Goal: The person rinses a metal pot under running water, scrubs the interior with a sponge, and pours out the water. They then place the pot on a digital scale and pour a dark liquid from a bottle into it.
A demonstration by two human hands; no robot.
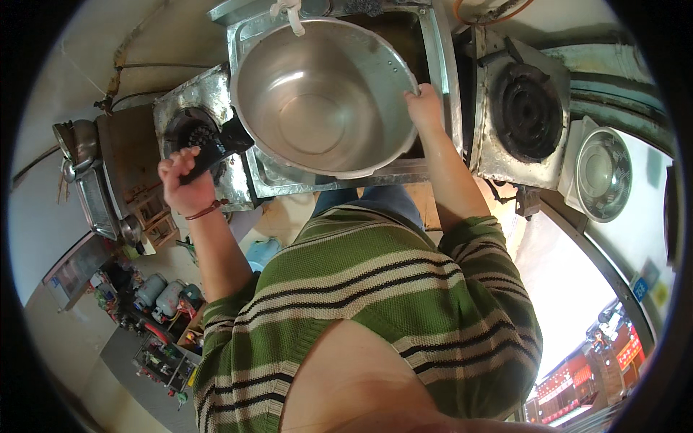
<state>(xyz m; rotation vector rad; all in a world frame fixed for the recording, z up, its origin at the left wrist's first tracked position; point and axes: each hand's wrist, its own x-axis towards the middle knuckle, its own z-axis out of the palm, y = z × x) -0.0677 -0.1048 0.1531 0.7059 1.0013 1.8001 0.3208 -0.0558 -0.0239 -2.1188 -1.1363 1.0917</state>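
Observation:
A large metal pressure-cooker pot body (314,108) is tilted over a stainless steel sink (303,187), its inside turned towards me. My left hand (187,181) is closed around the pot's long black handle (216,149). With my right hand (425,108) I grip the rim on the opposite side. No food shows inside the pot; the round mark of its base is visible. A pale tap (292,15) reaches over the far edge of the pot. What lies under the pot is hidden.
Metal stoves with black burners flank the sink, one at the left (189,127) and one at the right (528,111). A patterned metal colander (602,173) is at the far right. Pans (81,140) hang at the far left. Gas cylinders (169,297) stand behind, lower left.

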